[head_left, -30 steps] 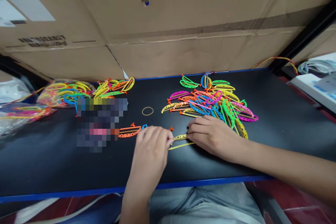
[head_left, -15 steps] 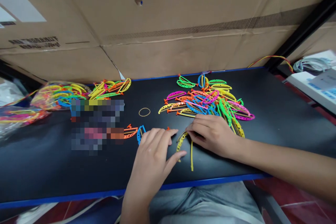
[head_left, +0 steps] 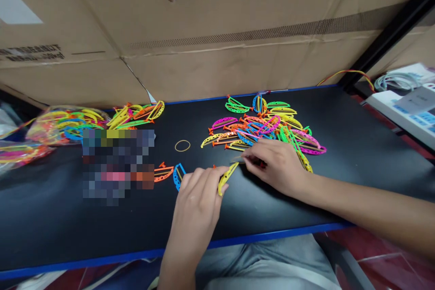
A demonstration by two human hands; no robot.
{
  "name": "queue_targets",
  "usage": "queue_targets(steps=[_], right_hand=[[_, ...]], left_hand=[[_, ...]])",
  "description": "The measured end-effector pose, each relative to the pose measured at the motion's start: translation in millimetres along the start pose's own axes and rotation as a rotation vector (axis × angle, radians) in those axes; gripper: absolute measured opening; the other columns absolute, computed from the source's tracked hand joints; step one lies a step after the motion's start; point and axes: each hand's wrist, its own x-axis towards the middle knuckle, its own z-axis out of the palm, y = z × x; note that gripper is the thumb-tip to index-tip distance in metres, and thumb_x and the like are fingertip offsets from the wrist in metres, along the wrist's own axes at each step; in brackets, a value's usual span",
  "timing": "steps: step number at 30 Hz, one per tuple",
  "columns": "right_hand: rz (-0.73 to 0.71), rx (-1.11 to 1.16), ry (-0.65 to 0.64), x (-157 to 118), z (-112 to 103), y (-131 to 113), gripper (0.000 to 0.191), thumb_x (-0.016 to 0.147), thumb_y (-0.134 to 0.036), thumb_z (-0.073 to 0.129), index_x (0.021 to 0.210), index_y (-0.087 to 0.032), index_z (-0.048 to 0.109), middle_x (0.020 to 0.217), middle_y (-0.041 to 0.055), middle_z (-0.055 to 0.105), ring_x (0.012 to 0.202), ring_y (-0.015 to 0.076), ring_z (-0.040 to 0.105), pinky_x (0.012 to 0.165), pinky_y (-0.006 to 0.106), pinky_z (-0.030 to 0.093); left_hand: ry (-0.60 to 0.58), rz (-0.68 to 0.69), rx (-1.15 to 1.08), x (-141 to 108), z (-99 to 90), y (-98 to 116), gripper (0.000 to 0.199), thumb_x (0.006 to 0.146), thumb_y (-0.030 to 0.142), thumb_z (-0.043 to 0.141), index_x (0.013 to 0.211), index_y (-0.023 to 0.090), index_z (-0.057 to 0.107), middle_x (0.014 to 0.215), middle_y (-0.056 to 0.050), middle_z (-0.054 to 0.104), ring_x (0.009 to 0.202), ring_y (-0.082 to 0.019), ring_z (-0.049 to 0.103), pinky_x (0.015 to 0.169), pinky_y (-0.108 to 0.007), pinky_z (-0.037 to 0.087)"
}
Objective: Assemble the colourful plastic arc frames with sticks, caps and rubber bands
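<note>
1. The person's left hand (head_left: pixel 195 204) pinches a curved yellow perforated plastic piece (head_left: pixel 226 179) at the counter's front, fingers (head_left: pixel 217 174) closed on it, the piece running up and to the right from the fingertips.
2. The right hand (head_left: pixel 275 165) reaches in from the side, its fingers (head_left: pixel 249 159) closed on a thin strip (head_left: pixel 237 159), just beyond the yellow piece's upper end.
3. A loose heap of neon plastic pieces (head_left: pixel 268 131) lies just past the right hand on the black counter (head_left: pixel 258 235).
4. A blue piece (head_left: pixel 179 176) sits just beside the left hand, with an orange piece (head_left: pixel 163 173) next to it.
5. A rubber band (head_left: pixel 182 146) lies alone between the hands and a yellow-heavy cluster (head_left: pixel 136 115).
6. Clear bags of similar pieces (head_left: pixel 64 124) rest at far left; a pixelated patch hides part of the counter.
</note>
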Motion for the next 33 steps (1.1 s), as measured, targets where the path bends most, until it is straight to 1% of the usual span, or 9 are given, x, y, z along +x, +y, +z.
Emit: queue_targets(steps=[5,9,13,15,18,21,26,30,33], right_hand=[[-0.014,-0.105,0.117,3.7,-9.6,8.7,0.013,0.097,-0.013,0.066,0.087,-0.016,0.073,0.076,0.0031,0.075,0.068,0.0167,0.067,0.065,0.029,0.048],[-0.139,-0.016,0.059,0.4,-13.8,-4.1,0.012,0.100,-0.015,0.066,0.090,-0.016,0.073,0.075,0.0036,0.073,0.068,0.0170,0.062,0.064,0.031,0.046],[-0.269,0.140,0.005,-8.7,-11.9,-24.0,0.009,0.099,-0.015,0.068,0.092,-0.015,0.073,0.074,0.0042,0.071,0.068,0.0180,0.057,0.063,0.033,0.046],[-0.255,0.188,-0.005,-11.4,-11.2,-27.1,0.007,0.099,-0.015,0.068,0.095,-0.015,0.073,0.077,0.0047,0.072,0.071,0.0185,0.058,0.064,0.033,0.048],[-0.213,0.203,-0.027,-11.6,-11.5,-23.6,0.008,0.102,-0.018,0.066,0.107,-0.016,0.072,0.083,0.0053,0.074,0.075,0.0185,0.060,0.070,0.033,0.053],[-0.197,0.136,-0.046,-10.3,-12.1,-17.6,0.019,0.104,-0.022,0.064,0.119,-0.015,0.071,0.089,0.0076,0.076,0.082,0.0206,0.064,0.077,0.035,0.057],[-0.165,0.028,-0.194,-10.6,-10.0,-12.1,0.027,0.106,-0.024,0.060,0.128,-0.013,0.072,0.110,0.0140,0.077,0.102,0.0273,0.067,0.087,0.043,0.058],[-0.179,0.009,-0.293,-11.3,-6.8,-10.5,0.026,0.106,-0.024,0.059,0.125,-0.016,0.074,0.124,0.0144,0.075,0.117,0.0312,0.065,0.094,0.048,0.056],[-0.198,-0.004,-0.286,-11.5,-6.3,-9.7,0.023,0.107,-0.023,0.058,0.116,-0.014,0.077,0.123,0.0138,0.075,0.118,0.0310,0.065,0.095,0.047,0.054]], left_hand=[[0.006,-0.025,0.088,-0.7,-2.0,-0.2,0.008,0.105,0.023,0.062,0.112,0.021,0.062,0.101,-0.005,0.070,0.096,-0.027,0.061,0.084,-0.040,0.040],[0.081,-0.022,0.029,0.2,-6.1,3.0,0.040,0.102,0.040,0.070,0.134,0.018,0.059,0.120,-0.011,0.071,0.113,-0.029,0.062,0.098,-0.043,0.042],[0.103,0.125,-0.099,0.1,-7.9,9.1,0.011,0.106,0.018,0.061,0.115,0.021,0.067,0.101,-0.003,0.075,0.093,-0.020,0.066,0.088,-0.037,0.044],[0.098,0.151,-0.150,-1.1,-9.0,8.8,0.017,0.105,0.008,0.057,0.107,0.021,0.068,0.089,0.000,0.075,0.080,-0.017,0.064,0.079,-0.035,0.043],[0.153,0.086,-0.089,-0.5,-16.1,-2.6,0.018,0.104,0.008,0.059,0.108,0.021,0.070,0.089,0.000,0.077,0.079,-0.017,0.066,0.077,-0.035,0.044],[0.218,-0.023,0.183,6.1,-32.8,-25.7,0.014,0.105,0.018,0.059,0.109,0.022,0.072,0.098,-0.005,0.079,0.086,-0.023,0.069,0.079,-0.039,0.045],[0.049,-0.131,0.419,14.6,-54.4,-48.9,0.037,0.107,0.023,0.052,0.142,0.019,0.062,0.134,-0.016,0.069,0.116,-0.036,0.065,0.091,-0.048,0.049],[-0.028,0.004,0.226,7.8,-38.5,-34.3,0.033,0.107,0.020,0.054,0.139,0.021,0.064,0.138,-0.013,0.068,0.122,-0.030,0.064,0.101,-0.047,0.049],[-0.119,0.084,0.134,3.7,-21.8,-23.1,0.029,0.107,0.013,0.054,0.128,0.023,0.070,0.130,-0.007,0.073,0.115,-0.025,0.067,0.097,-0.042,0.050]])
